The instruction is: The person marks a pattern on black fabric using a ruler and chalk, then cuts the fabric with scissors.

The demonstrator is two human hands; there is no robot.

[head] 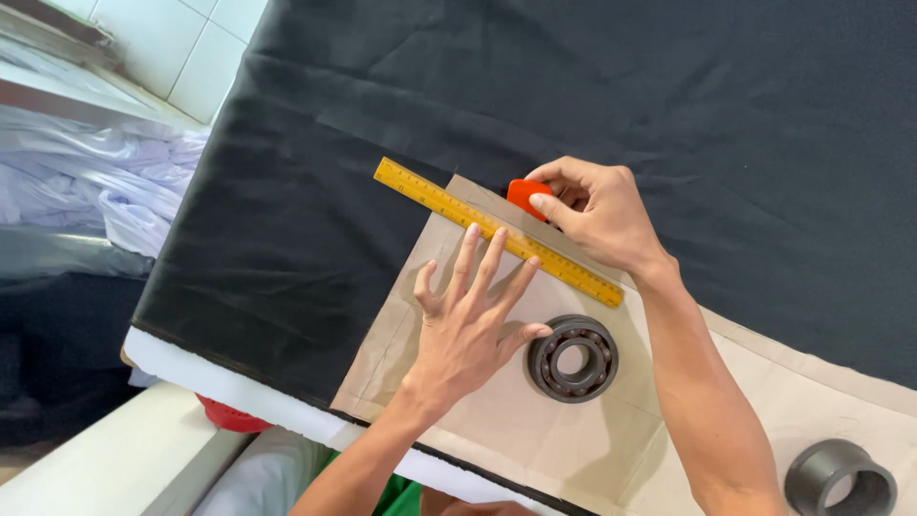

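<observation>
My left hand (471, 320) lies flat, fingers spread, on a brown paper pattern (497, 420), its fingertips pressing a yellow ruler (430, 198) that runs along the paper's upper edge. My right hand (597, 215) pinches a small red-orange piece of chalk (523, 194) against the far side of the ruler, on the black fabric (573, 86). A dark metal ball bearing (573, 358) rests on the paper just right of my left thumb.
A second dark metal ring (841, 478) sits on the paper at the lower right. The black fabric covers a white-edged table (220, 382). White cloth (115, 182) is heaped at the left; a red object (229, 418) shows below the table edge.
</observation>
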